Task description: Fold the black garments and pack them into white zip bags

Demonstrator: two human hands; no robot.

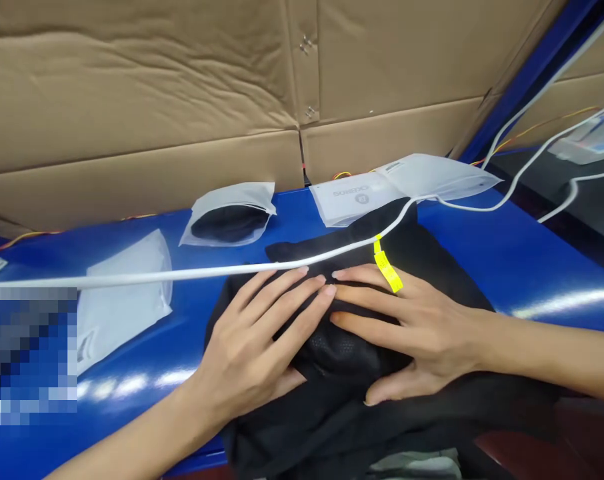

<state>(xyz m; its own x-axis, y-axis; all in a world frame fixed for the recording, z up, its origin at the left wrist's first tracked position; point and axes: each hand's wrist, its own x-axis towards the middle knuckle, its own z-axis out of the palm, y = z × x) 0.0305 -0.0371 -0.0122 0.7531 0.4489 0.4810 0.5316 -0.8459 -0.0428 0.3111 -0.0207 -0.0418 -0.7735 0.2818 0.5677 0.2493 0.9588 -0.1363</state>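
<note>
Black fabric (447,267) lies bunched over the front of the blue table, with a rounded, dark, perforated part (339,347) showing between my hands. My left hand (262,333) rests on the left side of it, fingers spread and pointing up and right. From the right, my right hand (412,327) lies on the same bundle with its fingers apart, its fingertips close to those of my left hand. A white cable (207,271) runs across just above my fingers. The yellow tag (388,272) on the cable hangs against my right hand.
On the blue table (547,273) are a translucent pouch with something black inside (229,220), a white pouch (132,287) at the left and printed white pouches (352,197) at the back. Brown cardboard (142,87) stands behind. More white cables (527,163) loop at the right.
</note>
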